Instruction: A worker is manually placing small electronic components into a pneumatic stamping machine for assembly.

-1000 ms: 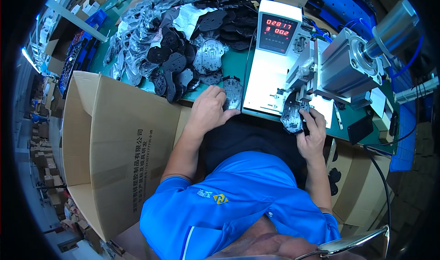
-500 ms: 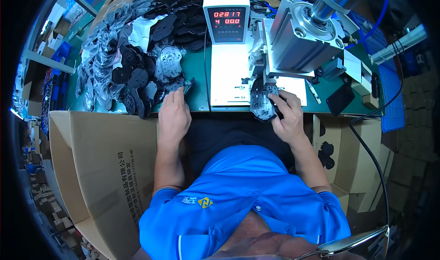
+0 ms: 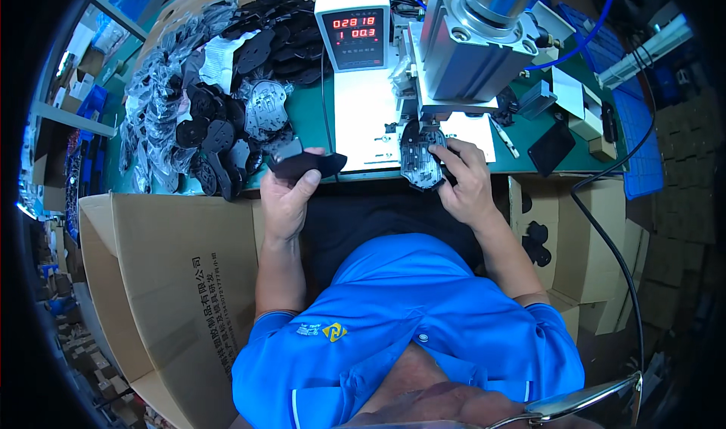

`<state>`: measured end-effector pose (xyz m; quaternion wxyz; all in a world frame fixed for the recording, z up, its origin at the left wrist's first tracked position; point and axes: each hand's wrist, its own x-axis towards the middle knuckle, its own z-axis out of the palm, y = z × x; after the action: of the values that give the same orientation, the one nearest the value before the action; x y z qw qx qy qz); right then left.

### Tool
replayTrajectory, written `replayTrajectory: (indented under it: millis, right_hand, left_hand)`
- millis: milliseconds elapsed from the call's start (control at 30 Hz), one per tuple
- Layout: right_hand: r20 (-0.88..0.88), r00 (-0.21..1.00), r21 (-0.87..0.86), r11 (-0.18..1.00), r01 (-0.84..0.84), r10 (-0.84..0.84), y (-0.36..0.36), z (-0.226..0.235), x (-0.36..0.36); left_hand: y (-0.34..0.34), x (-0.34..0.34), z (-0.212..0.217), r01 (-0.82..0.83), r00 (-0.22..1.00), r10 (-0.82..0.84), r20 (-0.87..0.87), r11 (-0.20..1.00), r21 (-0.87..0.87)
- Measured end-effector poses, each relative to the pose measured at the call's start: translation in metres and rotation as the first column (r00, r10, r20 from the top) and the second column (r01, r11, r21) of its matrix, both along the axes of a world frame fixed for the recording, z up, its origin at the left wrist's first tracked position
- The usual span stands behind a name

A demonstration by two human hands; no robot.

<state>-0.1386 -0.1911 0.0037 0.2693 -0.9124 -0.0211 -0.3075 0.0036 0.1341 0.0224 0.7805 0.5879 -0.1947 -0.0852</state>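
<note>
Gripped between the thumb and fingers of the left hand [image 3: 287, 194], a flat black plastic piece [image 3: 306, 164] is held just left of centre, at the near edge of the green table [image 3: 310, 115], beside the heap of similar black pieces [image 3: 215, 104] in the upper left of the frame. A second black piece [image 3: 420, 156] is pinched at its right edge by the right hand [image 3: 467, 183] at the centre of the frame, set under the metal press [image 3: 473, 47], whose white base [image 3: 367, 119] carries a box with red digits [image 3: 354, 28]. Open cardboard boxes [image 3: 174, 278] are seen at the lower left.
</note>
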Motion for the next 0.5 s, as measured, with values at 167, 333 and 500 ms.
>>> replayTrajectory:
  millis: [167, 333, 500]
  right_hand:
    - [-0.005, 1.0, 0.012, 1.0, -0.001, 0.001, 0.0, 0.002, -0.001]
    - [-0.03, 0.998, 0.389, 0.921, -0.038, 0.054, -0.007, 0.007, -0.006]
    - [-0.09, 0.993, 0.404, 0.908, 0.11, -0.08, -0.021, 0.021, -0.046]
  left_hand:
    - [-0.011, -0.005, 0.008, 0.072, 0.997, -0.071, -0.041, 0.997, 0.013]
    - [-0.016, -0.007, 0.002, 0.118, 0.993, -0.117, -0.015, 0.984, 0.134]
    - [-0.065, -0.016, 0.014, -0.105, 0.574, -0.305, 0.76, 0.893, 0.437]
